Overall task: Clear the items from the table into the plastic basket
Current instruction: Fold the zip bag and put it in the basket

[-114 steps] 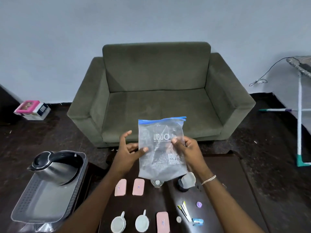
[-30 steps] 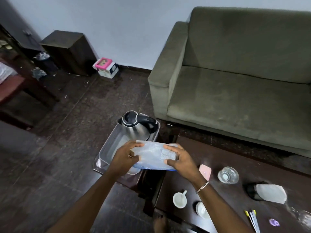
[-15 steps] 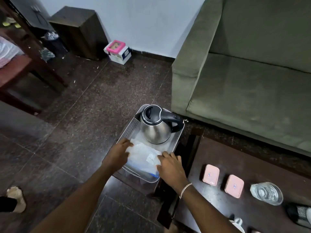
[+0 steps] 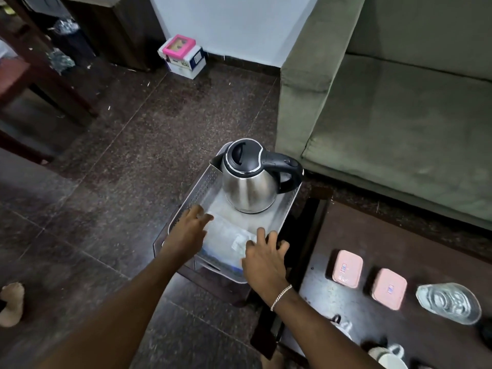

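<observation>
A clear plastic basket [image 4: 198,189] stands on a low stool left of the dark table [image 4: 399,243]. A steel kettle [image 4: 250,179] with a black lid and handle stands at the basket's far end. The folded zip bag [image 4: 226,239] lies flat in the near end. My left hand [image 4: 187,233] rests at the bag's left edge, fingers spread. My right hand [image 4: 265,258] hovers at its right edge, fingers apart; neither grips it. Two pink containers [image 4: 347,267] [image 4: 389,288] and a glass [image 4: 448,302] sit on the table.
A green sofa [image 4: 386,102] stands behind the table. White cups [image 4: 388,355] show at the table's bottom edge. A pink-lidded box [image 4: 182,55] sits on the floor by the wall. Dark wooden furniture [image 4: 40,75] fills the left side.
The bag went from held up before me, folded, down into the basket's near end. My fingers have spread and lifted off it since half a second ago.
</observation>
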A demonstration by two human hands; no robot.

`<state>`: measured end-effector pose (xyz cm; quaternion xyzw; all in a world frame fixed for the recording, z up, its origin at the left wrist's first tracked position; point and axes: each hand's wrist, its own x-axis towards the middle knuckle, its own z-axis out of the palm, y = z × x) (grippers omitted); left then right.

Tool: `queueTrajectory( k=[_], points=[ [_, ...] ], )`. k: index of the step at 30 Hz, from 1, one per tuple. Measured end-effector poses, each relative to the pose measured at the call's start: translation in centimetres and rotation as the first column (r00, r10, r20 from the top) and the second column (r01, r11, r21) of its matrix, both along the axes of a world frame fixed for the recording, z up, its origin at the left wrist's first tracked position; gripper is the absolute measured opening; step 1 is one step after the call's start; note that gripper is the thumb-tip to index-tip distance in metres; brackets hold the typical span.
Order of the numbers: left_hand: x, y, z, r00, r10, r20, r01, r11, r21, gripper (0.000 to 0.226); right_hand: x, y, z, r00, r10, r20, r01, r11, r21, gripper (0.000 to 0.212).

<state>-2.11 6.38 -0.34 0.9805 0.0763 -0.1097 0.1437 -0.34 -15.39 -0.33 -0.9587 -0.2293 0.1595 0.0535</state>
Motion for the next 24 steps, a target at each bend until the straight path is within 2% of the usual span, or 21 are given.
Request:
queueTrajectory(
  k=[2,6,8,11,13,17,21,24],
  points=[
    [0.3,-0.8,0.7,0.997,0.040,0.062,-0.041,0.999,0.006,0.043,0.1,-0.6,0.3,0.999,0.001,0.052,-0.004,0.998,0.066,0.013],
    [0.8,-5.0,2.5,0.954,0.071,0.292,-0.046,0.995,-0.092,0.032,1.0,-4.5,1.7,0.985,-0.081,0.151,0.034,0.956,0.291,0.026],
    [1.2,-8.6,3.6,0.933,0.019,0.360,0.034,0.990,-0.138,0.028,1.5,-8.2,2.1,0.970,-0.176,0.167,0.102,0.921,0.376,0.028],
    [2.1,-14.8,4.1,0.911,-0.123,0.394,0.200,0.967,-0.158,0.026,2.3,-15.1,1.8,0.952,-0.289,0.104,0.221,0.880,0.421,0.032],
    [2.9,-18.9,3.5,0.924,-0.200,0.327,0.270,0.945,-0.184,0.029,2.6,-19.9,1.0,0.936,-0.346,0.060,0.304,0.885,0.353,0.036],
    [4.6,-26.0,0.6,0.953,-0.296,0.071,0.304,0.921,-0.244,0.058,2.6,-27.7,-0.8,0.914,-0.405,0.022,0.402,0.911,0.086,0.062],
    [6.4,-31.5,-3.3,0.900,-0.424,-0.097,0.405,0.898,-0.172,0.092,2.8,-32.3,-3.1,0.946,-0.322,-0.027,0.317,0.943,-0.101,0.089],
    [7.2,-34.1,-5.7,0.880,-0.434,-0.192,0.414,0.900,-0.135,0.107,3.1,-33.7,-5.0,0.963,-0.261,-0.069,0.249,0.958,-0.144,0.088]
  ],
)
